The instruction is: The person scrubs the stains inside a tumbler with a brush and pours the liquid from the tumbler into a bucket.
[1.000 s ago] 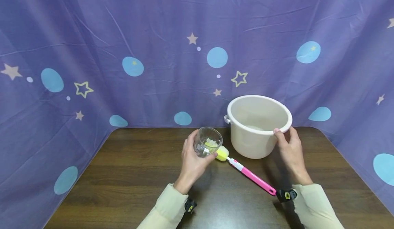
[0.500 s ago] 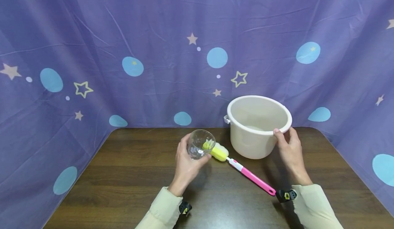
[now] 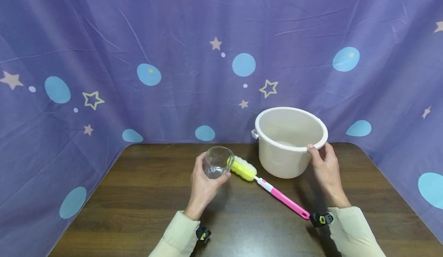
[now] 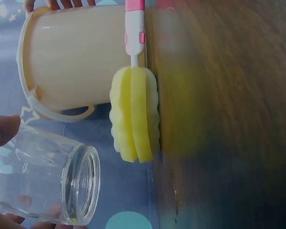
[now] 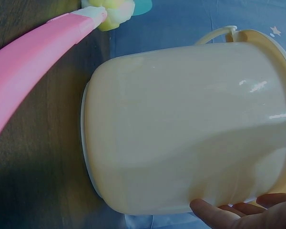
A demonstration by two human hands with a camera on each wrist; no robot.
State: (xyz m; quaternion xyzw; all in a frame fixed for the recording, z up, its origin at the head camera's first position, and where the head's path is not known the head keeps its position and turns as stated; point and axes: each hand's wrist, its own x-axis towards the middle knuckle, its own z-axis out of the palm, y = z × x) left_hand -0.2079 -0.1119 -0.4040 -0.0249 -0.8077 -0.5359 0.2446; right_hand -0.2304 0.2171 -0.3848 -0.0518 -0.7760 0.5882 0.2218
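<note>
My left hand point(image 3: 204, 188) grips a clear glass cup point(image 3: 219, 166) around its sides, thumb toward the right. In the left wrist view the cup point(image 4: 43, 176) shows its thick base, held above the tabletop. Just right of it in the head view lies a bottle brush with a yellow and white sponge head point(image 3: 243, 168) and a pink handle point(image 3: 285, 200). A white plastic bucket point(image 3: 283, 161) stands behind the brush. With the thumb at its rim and fingers along its right side, my right hand point(image 3: 327, 172) holds the bucket point(image 5: 181, 129).
Everything rests on a dark wooden table point(image 3: 138, 211). A purple curtain point(image 3: 180, 76) with stars and blue ovals hangs along the back and both sides. The bucket stands near the table's back edge. The brush handle ends close to my right wrist.
My left hand has moved left with the glass cup, away from the brush's sponge head, which shows more fully now. My right hand and the bucket have stayed in place.
</note>
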